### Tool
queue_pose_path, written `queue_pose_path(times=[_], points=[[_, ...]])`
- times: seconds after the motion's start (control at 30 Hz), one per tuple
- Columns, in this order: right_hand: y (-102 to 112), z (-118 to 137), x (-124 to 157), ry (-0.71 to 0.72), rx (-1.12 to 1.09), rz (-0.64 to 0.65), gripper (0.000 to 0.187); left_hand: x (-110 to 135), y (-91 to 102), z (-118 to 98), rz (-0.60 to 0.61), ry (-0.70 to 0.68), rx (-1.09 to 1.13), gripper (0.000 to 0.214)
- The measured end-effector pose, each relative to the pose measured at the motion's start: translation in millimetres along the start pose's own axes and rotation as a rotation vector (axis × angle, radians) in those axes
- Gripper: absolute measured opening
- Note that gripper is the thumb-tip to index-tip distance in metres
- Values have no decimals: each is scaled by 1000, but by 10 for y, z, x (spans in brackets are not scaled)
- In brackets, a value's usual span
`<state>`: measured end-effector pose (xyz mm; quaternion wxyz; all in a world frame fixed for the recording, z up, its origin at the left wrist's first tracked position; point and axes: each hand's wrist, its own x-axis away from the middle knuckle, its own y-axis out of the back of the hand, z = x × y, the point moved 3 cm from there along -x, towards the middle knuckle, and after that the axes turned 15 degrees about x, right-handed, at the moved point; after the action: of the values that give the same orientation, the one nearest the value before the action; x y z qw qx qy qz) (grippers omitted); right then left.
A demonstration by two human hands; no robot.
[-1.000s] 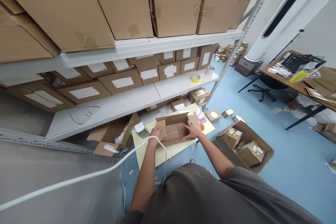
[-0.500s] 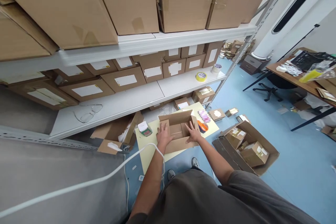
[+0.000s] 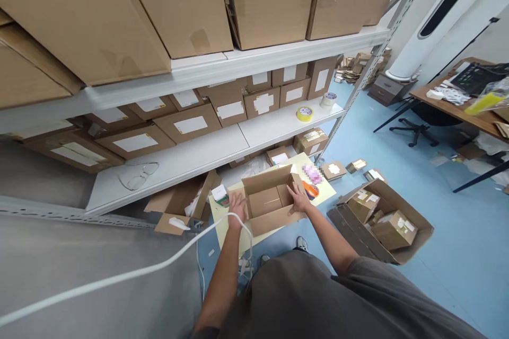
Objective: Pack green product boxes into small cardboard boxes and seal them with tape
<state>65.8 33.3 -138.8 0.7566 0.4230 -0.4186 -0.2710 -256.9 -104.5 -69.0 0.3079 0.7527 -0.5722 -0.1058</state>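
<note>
Cardboard box point(image 3: 274, 221), one, brown, open-topped, standing upright on a pale yellow table point(image 3: 248, 243) before the person; its interior shows bare board with a seam across the bottom. Left hand point(image 3: 237, 205): palm down on the box's left flap, which is folded outward, fingers extended and slightly parted. Right hand point(image 3: 299, 199): at the box's right end, fingers spread, thumb set apart near the front corner; whether it pinches the board cannot be told. Just right of that hand, on the table, an orange item point(image 3: 310, 189), partly hidden, and behind it a blurred pink patch point(image 3: 313, 174). Beside the left hand, a small white-and-green carton point(image 3: 220, 194). White cable point(image 3: 170, 258), curving from the lower left past the left wrist. Left of the table, an open box point(image 3: 175, 204) with flaps out. Beyond, a white shelf point(image 3: 207, 151) bearing clear glasses point(image 3: 139, 177), a yellow tape roll point(image 3: 304, 114), a white tape roll point(image 3: 328, 99) and a row of labelled boxes point(image 3: 191, 124); above it, large cartons point(image 3: 274, 0). Right, on the blue floor point(image 3: 397, 164), a large open carton point(image 3: 417, 202) containing taped parcels point(image 3: 393, 230). Farther right, a brown desk point(image 3: 441, 94).
</note>
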Motion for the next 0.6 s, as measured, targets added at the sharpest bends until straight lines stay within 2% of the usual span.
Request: queue_pose_path(times=[0.07, 0.13, 0.2, 0.33, 0.43, 0.5, 0.6], points=[[16, -14, 2, 4, -27, 0, 169, 48, -199, 9, 45, -3, -51, 51], [51, -11, -5, 2, -56, 15, 163, 111, -381, 27, 94, 7, -83, 64], [121, 27, -38, 2, -60, -9, 147, 170, -498, 42, 132, 14, -70, 83], [352, 220, -238, 46, 15, -195, 107, 210, -543, 24, 160, 7, -65, 96], [485, 377, -513, 62, 61, -195, 103, 208, -547, 13, 205, 30, -116, 102], [527, 452, -704, 43, 94, -127, 106, 217, -576, 26, 206, 43, -108, 93], [536, 538, -905, 6, 163, -75, 96, 248, -667, 76, 126, 43, -69, 51]])
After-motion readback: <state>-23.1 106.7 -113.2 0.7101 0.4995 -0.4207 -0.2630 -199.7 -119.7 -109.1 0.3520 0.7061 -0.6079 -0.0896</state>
